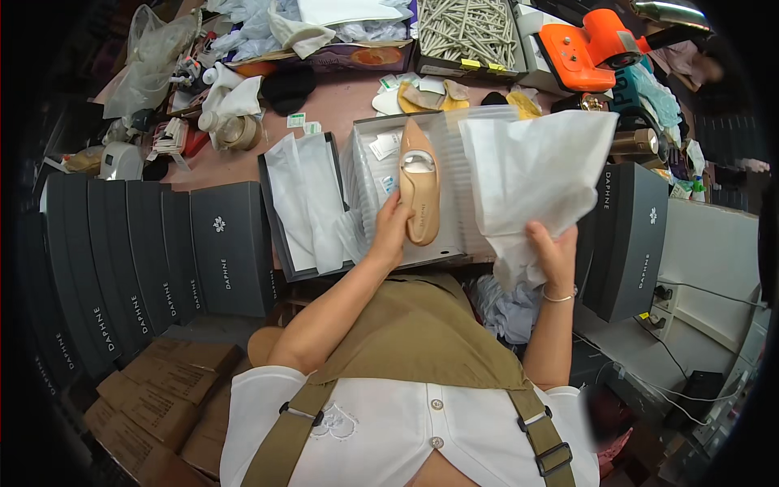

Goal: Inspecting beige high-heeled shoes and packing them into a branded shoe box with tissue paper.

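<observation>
My left hand [391,233] is closed on the heel end of a beige pointed shoe [422,199], its toe aimed away from me. A whitish wad sits inside the shoe's front opening. Beneath it lies an open shoe box [451,235] with ribbed translucent wrapping [369,174] and small white labels [385,146]. My right hand [555,258] pinches a crinkled sheet of white tissue paper [540,166] by its lower part, held up over the box's right side. Left of the box, a dark tray-like box part [333,158] holds more white paper [302,199].
Dark grey shoe boxes [227,243] stand in a row at left, others [637,239] at right. A box of pale sticks [466,32], an orange tool [588,53] and yellow insole-like pieces [438,96] occupy the far table. Brown cartons [162,390] lie low left; crumpled paper [507,308] sits below.
</observation>
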`<state>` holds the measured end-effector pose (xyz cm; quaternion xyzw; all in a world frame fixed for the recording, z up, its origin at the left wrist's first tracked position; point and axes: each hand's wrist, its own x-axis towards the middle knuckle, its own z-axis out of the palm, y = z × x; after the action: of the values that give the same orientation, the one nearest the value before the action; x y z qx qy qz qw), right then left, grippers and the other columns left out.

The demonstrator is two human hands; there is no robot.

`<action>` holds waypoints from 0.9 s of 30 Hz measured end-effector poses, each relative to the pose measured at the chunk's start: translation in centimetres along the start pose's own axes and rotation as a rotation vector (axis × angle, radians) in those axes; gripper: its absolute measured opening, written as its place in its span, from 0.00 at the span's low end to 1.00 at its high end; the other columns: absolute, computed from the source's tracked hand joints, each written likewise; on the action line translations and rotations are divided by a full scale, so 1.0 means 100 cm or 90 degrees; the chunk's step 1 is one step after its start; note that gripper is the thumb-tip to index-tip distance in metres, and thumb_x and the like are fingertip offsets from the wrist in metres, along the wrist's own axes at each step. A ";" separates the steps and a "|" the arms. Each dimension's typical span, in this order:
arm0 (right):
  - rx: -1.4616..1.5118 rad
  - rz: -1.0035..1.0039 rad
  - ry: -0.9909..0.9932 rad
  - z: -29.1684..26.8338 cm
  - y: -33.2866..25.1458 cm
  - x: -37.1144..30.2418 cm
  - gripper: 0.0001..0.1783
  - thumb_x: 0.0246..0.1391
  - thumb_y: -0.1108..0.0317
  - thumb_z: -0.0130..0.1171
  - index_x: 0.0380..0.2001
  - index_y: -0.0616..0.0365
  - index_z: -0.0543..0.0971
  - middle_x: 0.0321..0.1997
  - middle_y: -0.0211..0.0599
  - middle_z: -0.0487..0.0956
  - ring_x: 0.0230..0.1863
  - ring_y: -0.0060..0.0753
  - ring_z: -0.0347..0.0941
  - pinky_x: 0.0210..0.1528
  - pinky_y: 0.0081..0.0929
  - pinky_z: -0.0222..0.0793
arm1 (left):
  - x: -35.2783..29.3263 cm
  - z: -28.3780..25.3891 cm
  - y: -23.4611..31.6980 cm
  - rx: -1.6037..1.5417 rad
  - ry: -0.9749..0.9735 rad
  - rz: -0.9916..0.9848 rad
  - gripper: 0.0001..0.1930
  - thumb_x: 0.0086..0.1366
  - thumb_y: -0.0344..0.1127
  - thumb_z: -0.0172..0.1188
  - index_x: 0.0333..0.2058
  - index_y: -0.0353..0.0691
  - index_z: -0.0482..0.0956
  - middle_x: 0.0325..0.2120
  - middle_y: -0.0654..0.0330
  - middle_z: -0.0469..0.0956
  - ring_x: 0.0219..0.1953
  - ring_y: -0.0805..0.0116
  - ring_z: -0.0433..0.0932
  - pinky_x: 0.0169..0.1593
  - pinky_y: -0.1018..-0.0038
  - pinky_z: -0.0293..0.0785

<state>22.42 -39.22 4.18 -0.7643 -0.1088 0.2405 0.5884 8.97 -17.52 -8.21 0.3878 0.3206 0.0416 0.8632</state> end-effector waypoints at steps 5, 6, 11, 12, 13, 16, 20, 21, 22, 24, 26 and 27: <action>0.232 0.048 -0.192 0.069 -0.003 0.013 0.37 0.45 0.60 0.69 0.54 0.69 0.66 0.51 0.40 0.74 0.51 0.33 0.71 0.53 0.29 0.67 | -0.054 -0.044 0.089 -0.104 0.036 0.160 0.31 0.58 0.37 0.41 0.62 0.32 0.58 0.56 0.50 0.68 0.57 0.59 0.69 0.60 0.66 0.66; 0.194 0.096 -0.247 0.090 0.012 0.026 0.39 0.45 0.59 0.70 0.55 0.69 0.66 0.52 0.41 0.73 0.52 0.35 0.71 0.54 0.30 0.66 | -0.061 -0.058 0.109 -0.053 0.040 0.197 0.31 0.59 0.37 0.41 0.62 0.32 0.58 0.56 0.50 0.67 0.58 0.59 0.69 0.60 0.65 0.66; -0.423 -0.101 -0.286 0.152 0.121 0.054 0.47 0.38 0.57 0.72 0.59 0.65 0.62 0.56 0.52 0.69 0.58 0.52 0.64 0.61 0.40 0.58 | -0.091 -0.090 0.138 -0.007 0.121 0.255 0.32 0.57 0.33 0.40 0.62 0.31 0.56 0.54 0.51 0.69 0.54 0.62 0.72 0.57 0.68 0.69; -0.509 -0.149 -0.255 0.159 0.122 0.056 0.49 0.37 0.57 0.73 0.60 0.64 0.62 0.57 0.53 0.68 0.59 0.54 0.62 0.62 0.41 0.57 | -0.093 -0.090 0.132 -0.010 0.106 0.258 0.32 0.57 0.32 0.41 0.63 0.31 0.56 0.55 0.51 0.68 0.55 0.63 0.71 0.57 0.69 0.68; -0.441 -0.198 -0.187 0.162 0.109 0.052 0.53 0.35 0.55 0.74 0.63 0.61 0.58 0.62 0.52 0.63 0.63 0.51 0.59 0.63 0.40 0.56 | -0.094 -0.090 0.125 -0.014 0.098 0.268 0.32 0.58 0.31 0.41 0.63 0.31 0.55 0.55 0.51 0.68 0.55 0.63 0.70 0.58 0.69 0.67; -0.014 -0.025 -0.305 0.163 0.015 0.001 0.60 0.32 0.53 0.76 0.66 0.55 0.54 0.69 0.53 0.53 0.68 0.55 0.52 0.65 0.43 0.53 | -0.085 -0.063 0.073 0.167 0.117 0.268 0.35 0.64 0.33 0.51 0.65 0.29 0.47 0.59 0.50 0.62 0.57 0.64 0.65 0.60 0.71 0.60; -0.264 -0.194 -0.226 0.159 0.013 -0.024 0.48 0.38 0.60 0.74 0.63 0.56 0.63 0.71 0.53 0.50 0.70 0.51 0.51 0.65 0.41 0.54 | -0.071 -0.042 0.060 0.216 -0.141 0.250 0.34 0.66 0.38 0.53 0.66 0.34 0.49 0.53 0.50 0.69 0.55 0.62 0.68 0.59 0.68 0.61; -0.231 -0.138 -0.198 0.144 0.032 -0.020 0.43 0.40 0.62 0.72 0.61 0.56 0.67 0.70 0.54 0.51 0.69 0.51 0.52 0.66 0.41 0.53 | -0.060 -0.063 0.076 0.280 -0.224 0.190 0.32 0.66 0.38 0.53 0.65 0.35 0.52 0.51 0.51 0.72 0.54 0.62 0.69 0.58 0.68 0.63; -0.197 -0.063 -0.175 0.135 0.030 -0.023 0.34 0.43 0.67 0.67 0.56 0.62 0.71 0.70 0.53 0.53 0.70 0.49 0.51 0.66 0.40 0.52 | -0.039 -0.084 0.086 0.501 -0.090 0.275 0.31 0.67 0.39 0.53 0.65 0.36 0.53 0.47 0.52 0.74 0.51 0.63 0.72 0.57 0.69 0.64; -0.027 0.043 -0.180 0.114 0.044 -0.035 0.34 0.45 0.68 0.65 0.57 0.65 0.69 0.70 0.51 0.53 0.68 0.47 0.56 0.65 0.38 0.54 | 0.009 -0.116 0.132 0.651 0.166 0.161 0.31 0.64 0.44 0.55 0.61 0.36 0.60 0.41 0.47 0.77 0.42 0.55 0.76 0.47 0.66 0.72; 0.101 0.085 -0.187 0.109 0.042 -0.033 0.34 0.46 0.68 0.64 0.57 0.68 0.68 0.70 0.49 0.54 0.65 0.45 0.60 0.64 0.37 0.57 | 0.073 -0.174 0.151 0.859 0.321 0.273 0.34 0.60 0.44 0.61 0.60 0.34 0.60 0.30 0.51 0.80 0.31 0.56 0.79 0.37 0.65 0.74; 0.139 0.091 -0.201 0.110 0.029 -0.036 0.34 0.47 0.68 0.64 0.57 0.69 0.67 0.69 0.48 0.55 0.63 0.44 0.63 0.64 0.36 0.58 | 0.103 -0.222 0.130 0.956 0.384 0.447 0.34 0.59 0.43 0.63 0.59 0.33 0.62 0.27 0.52 0.80 0.28 0.58 0.80 0.34 0.65 0.74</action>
<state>13.58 -32.37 0.13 -0.6544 -0.1182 0.4089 0.6250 6.36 9.10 -15.52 0.9013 0.3398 0.1834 0.1963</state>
